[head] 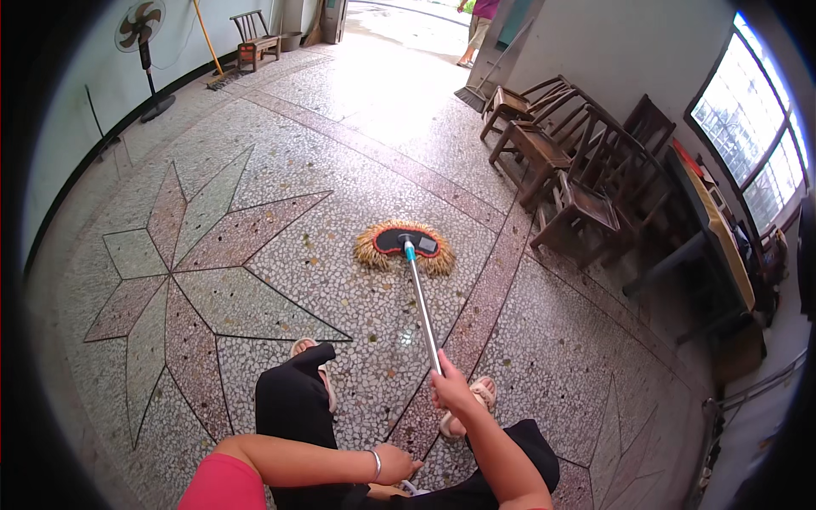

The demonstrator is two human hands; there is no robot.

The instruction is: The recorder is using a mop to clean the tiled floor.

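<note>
A mop with a shaggy tan fringed head (405, 245) rests on the terrazzo floor (357, 299) ahead of me. Its black backing has a red edge, and a teal joint links it to the metal handle (423, 306). My right hand (451, 387) grips this handle in front of my right foot; the part beyond the hand is hidden by my forearm. Close to my lap is my left hand (394, 463), a silver bangle (376, 466) at its wrist. That hand's fingers are mostly hidden, so whether it holds anything is unclear.
Wooden chairs (542, 150) crowd the right wall beside a table (723, 236). A broom (472, 95) leans near the open doorway, where a person (479, 29) stands outside. Along the left wall are a standing fan (148, 70), another mop (220, 73) and a small chair (256, 44).
</note>
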